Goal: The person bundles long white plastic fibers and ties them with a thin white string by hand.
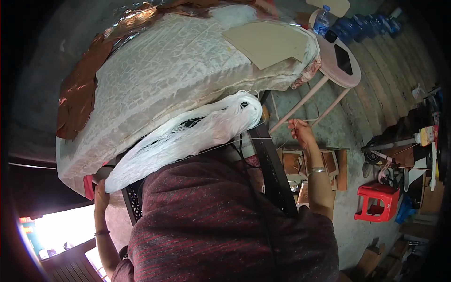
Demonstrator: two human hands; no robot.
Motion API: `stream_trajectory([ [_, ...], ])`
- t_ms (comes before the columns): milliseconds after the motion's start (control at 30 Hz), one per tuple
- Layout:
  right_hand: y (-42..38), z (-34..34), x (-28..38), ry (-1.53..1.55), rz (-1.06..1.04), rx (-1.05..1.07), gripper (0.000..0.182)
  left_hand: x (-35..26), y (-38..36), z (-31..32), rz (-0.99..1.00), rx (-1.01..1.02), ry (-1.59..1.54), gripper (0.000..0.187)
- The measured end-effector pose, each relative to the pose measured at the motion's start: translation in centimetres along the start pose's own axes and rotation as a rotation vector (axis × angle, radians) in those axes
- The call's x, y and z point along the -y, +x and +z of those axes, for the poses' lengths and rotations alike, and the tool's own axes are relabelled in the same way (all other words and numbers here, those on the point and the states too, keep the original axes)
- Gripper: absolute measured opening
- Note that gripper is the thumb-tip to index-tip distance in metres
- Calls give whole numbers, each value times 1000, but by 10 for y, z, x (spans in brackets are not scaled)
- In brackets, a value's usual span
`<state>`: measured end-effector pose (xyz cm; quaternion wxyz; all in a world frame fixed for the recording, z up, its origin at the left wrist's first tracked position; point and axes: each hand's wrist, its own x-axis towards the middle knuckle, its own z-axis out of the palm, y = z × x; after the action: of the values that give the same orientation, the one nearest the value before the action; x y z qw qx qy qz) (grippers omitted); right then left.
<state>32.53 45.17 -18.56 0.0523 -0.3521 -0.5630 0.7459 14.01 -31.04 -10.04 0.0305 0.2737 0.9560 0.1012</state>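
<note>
A large skein of white thread (188, 134) stretches across my lap, its right end looped near a dark chair arm. My left hand (100, 196) is at the skein's lower left end and seems closed on it, with the fingers partly hidden. Out to the right, my right hand (300, 131) is raised with fingers pinched together on a thin white thread. A strand of that thread (256, 138) runs from the skein toward the right hand, over the dark chair arm (272, 174).
Ahead stands a bed or padded surface with a patterned pale cover (164, 56), bearing cardboard (265, 44) and brown wrapping (77, 103). A pink stool (336, 70) holds a bottle (322, 21) and a phone (343, 59). Boxes (293, 162) and a red stool (377, 202) are at right.
</note>
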Motion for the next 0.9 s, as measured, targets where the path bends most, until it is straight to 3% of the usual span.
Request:
stream_trajectory([
  [67,3,15,2,-30,-5,29,26,-3,-2,11,-228,218,-209,44],
  [100,3,23,3,-65,-12,61,27,-7,-7,24,-304,224,-1,54],
  [133,3,32,5,-101,-21,93,28,-15,-8,23,-308,224,-2,54],
  [233,0,59,16,-178,-26,152,29,-22,-6,15,-280,601,-234,69],
  [267,-1,64,21,-182,-26,155,29,-16,-7,12,-283,601,-238,69],
  [367,-4,72,26,-250,-14,282,31,-13,-5,-2,-429,261,-245,54],
  [400,-7,72,25,-233,103,327,32,-16,-1,-6,-432,258,-248,54],
  [467,-18,70,24,-221,218,372,35,-32,15,-18,-344,68,-361,50],
  [533,-34,69,26,-306,416,403,39,-72,35,-40,-333,67,-377,48],
  [600,-12,28,6,-178,462,526,38,-100,49,-52,-220,45,-279,45],
  [667,-28,21,38,-455,113,303,35,-138,66,-68,-144,37,-280,42],
  [700,-36,19,53,-357,-43,216,33,-161,76,-78,-72,27,-281,40],
  [800,-91,62,129,-165,-518,135,33,-243,118,-109,202,-19,-560,71],
  [867,-129,106,179,-553,-963,235,32,-300,151,-117,480,-16,-813,95],
  [900,-147,128,194,-551,-979,240,32,-333,165,-121,622,4,-851,104],
])
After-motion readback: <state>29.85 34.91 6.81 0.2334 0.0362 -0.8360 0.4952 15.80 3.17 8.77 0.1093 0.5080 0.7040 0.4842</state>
